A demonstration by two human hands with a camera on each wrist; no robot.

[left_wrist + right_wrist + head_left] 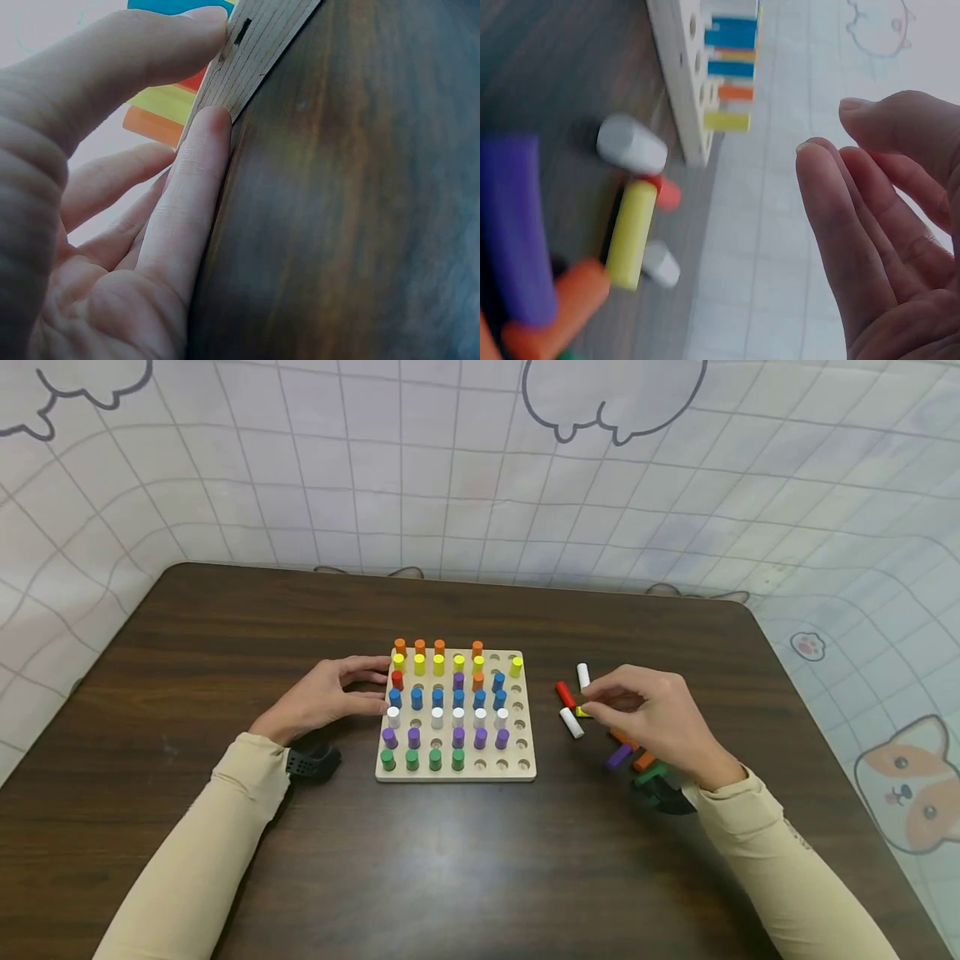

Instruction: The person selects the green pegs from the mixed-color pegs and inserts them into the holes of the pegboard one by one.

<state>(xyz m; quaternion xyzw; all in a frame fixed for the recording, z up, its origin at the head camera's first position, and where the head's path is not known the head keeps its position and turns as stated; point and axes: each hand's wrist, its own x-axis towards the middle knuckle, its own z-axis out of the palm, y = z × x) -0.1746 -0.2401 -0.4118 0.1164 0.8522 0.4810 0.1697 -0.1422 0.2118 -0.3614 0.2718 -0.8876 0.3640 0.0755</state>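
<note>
On the table (225,635) the pegboard (455,772) lies centre; the left hand (322,697), at its nine o'clock, rests straight fingers against its edge; the right hand (656,718), grip loosely open and empty, hovers over the yellow peg (630,234) at three o'clock.

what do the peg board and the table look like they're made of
Peg board: seemingly pale unpainted wood; the left wrist view shows fine layered lines along its edge, suggesting plywood. Table: dark brown with streaky grain and a soft sheen, so wood or a wood-look laminate; which one cannot be told.
</note>
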